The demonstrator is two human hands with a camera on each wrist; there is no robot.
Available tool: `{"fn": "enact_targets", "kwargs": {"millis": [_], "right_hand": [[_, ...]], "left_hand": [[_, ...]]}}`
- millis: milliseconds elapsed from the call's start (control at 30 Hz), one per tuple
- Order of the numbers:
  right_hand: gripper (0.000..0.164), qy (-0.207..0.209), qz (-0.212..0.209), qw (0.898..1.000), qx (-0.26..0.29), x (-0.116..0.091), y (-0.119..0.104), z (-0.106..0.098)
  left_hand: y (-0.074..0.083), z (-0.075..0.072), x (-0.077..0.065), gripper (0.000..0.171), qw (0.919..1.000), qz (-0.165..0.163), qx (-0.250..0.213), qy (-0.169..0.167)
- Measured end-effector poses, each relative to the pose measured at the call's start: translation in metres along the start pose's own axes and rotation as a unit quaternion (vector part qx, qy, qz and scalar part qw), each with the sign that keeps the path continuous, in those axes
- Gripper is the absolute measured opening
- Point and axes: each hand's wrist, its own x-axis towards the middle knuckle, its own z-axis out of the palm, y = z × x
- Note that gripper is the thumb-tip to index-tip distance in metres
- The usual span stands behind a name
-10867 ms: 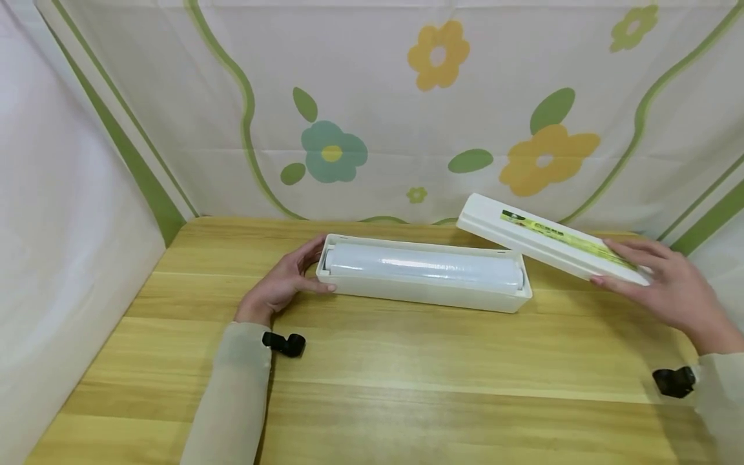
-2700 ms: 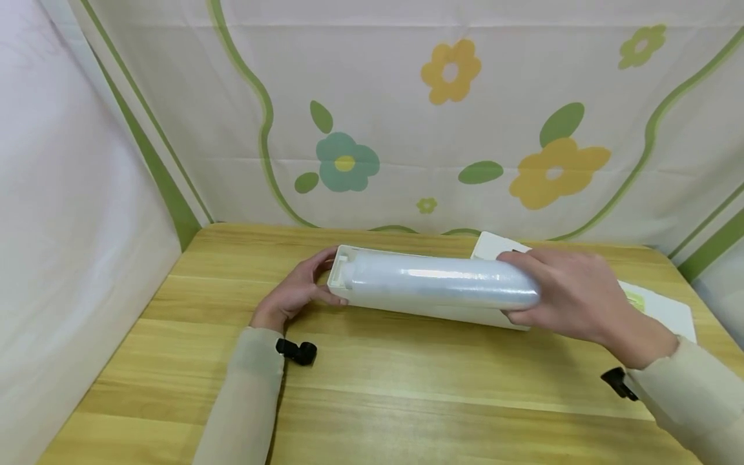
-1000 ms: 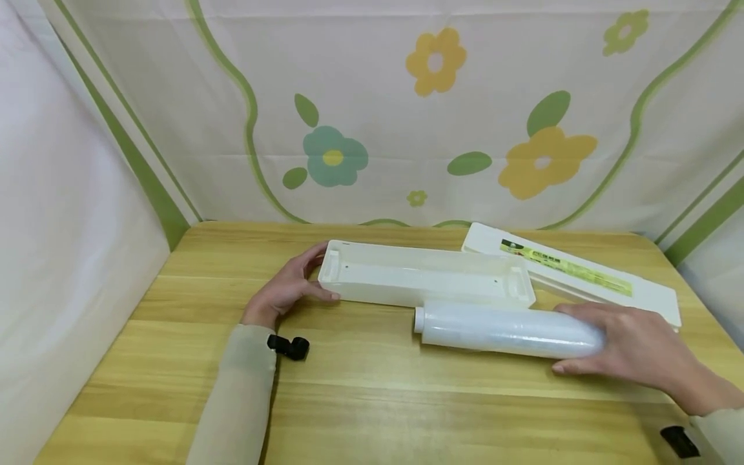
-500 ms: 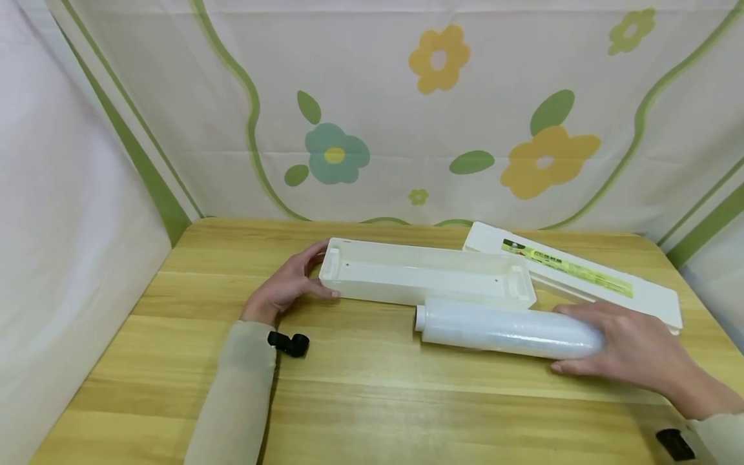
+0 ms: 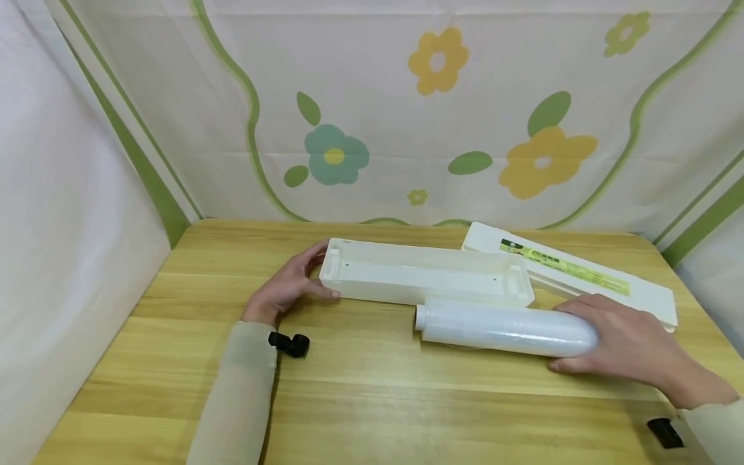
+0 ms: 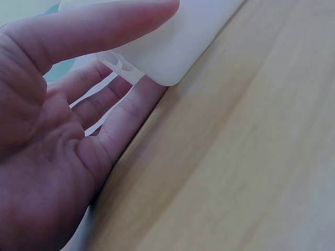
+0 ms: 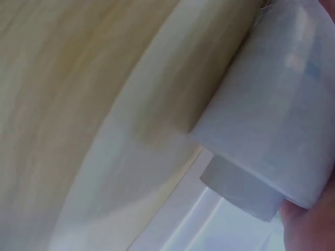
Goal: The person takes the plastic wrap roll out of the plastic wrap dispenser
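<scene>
In the head view my left hand (image 5: 285, 287) holds the left end of a white plastic box (image 5: 378, 292), thumb at the front and fingers behind. The left wrist view shows the thumb over the box (image 6: 172, 47) while the other fingers reach round its end. The box's inside is bare. Just in front of its right half lies a roll of cling film (image 5: 506, 328), core end to the left. My right hand (image 5: 633, 342) grips the roll's right end. Up close in the right wrist view are the film roll (image 7: 272, 115) and its protruding core (image 7: 241, 188).
A long white lid (image 5: 651, 302) with a yellow-green label (image 5: 572, 268) lies slanted behind the roll, near the box's right end. Everything rests on a wooden table (image 5: 360, 400). A flowered curtain (image 5: 383, 77) hangs along the table's back edge.
Earlier my right hand held the lid, which now lies on the table. The roll was lifted out of the box and brought down in front of it. Little has moved in the last second.
</scene>
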Motion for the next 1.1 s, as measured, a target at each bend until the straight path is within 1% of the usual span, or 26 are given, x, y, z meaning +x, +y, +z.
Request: {"fn": "enact_targets", "kwargs": {"millis": [133, 233, 400, 533, 633, 733, 800, 867, 967, 1033, 1100], "right_hand": [[0.091, -0.017, 0.016, 1.000, -0.004, -0.001, 0.000, 0.001], [0.089, -0.015, 0.018, 1.000, -0.004, -0.002, 0.000, 0.001], [0.090, -0.007, 0.021, 1.000, -0.006, -0.004, -0.002, 0.001], [0.093, -0.006, 0.016, 1.000, -0.009, -0.006, -0.002, -0.002], [0.103, -0.004, -0.009, 1.000, -0.018, -0.006, -0.003, -0.005], [0.123, -0.029, -0.016, 0.999, -0.039, -0.008, -0.006, -0.013], [0.134, -0.050, -0.014, 0.997, -0.051, -0.008, -0.011, -0.022], [0.137, -0.059, -0.008, 0.996, -0.059, -0.007, -0.016, -0.033], [0.132, -0.050, -0.009, 0.997, -0.057, 0.001, -0.028, -0.049], [0.128, -0.042, -0.008, 0.998, -0.052, 0.010, -0.037, -0.059], [0.125, -0.038, -0.004, 0.998, -0.042, 0.020, -0.046, -0.070]], "left_hand": [[0.000, 0.002, 0.000, 0.109, 1.0000, -0.004, -0.002, -0.006], [0.000, 0.002, 0.001, 0.110, 1.0000, -0.003, 0.002, -0.006], [0.002, 0.000, 0.003, 0.108, 0.9999, 0.010, 0.006, -0.010], [0.002, 0.002, 0.002, 0.109, 0.9999, 0.003, 0.001, -0.011], [0.001, 0.002, -0.001, 0.111, 1.0000, -0.007, 0.002, -0.003], [0.006, 0.000, -0.002, 0.109, 0.9999, -0.011, 0.012, -0.001], [0.014, -0.004, -0.003, 0.110, 0.9994, -0.015, 0.029, -0.004], [0.024, -0.007, -0.007, 0.111, 0.9979, -0.022, 0.061, -0.006], [0.039, -0.012, -0.016, 0.109, 0.9922, -0.036, 0.119, 0.003], [0.049, -0.014, -0.023, 0.102, 0.9872, -0.045, 0.152, 0.020], [0.059, -0.015, -0.029, 0.097, 0.9823, -0.053, 0.174, 0.044]]}}
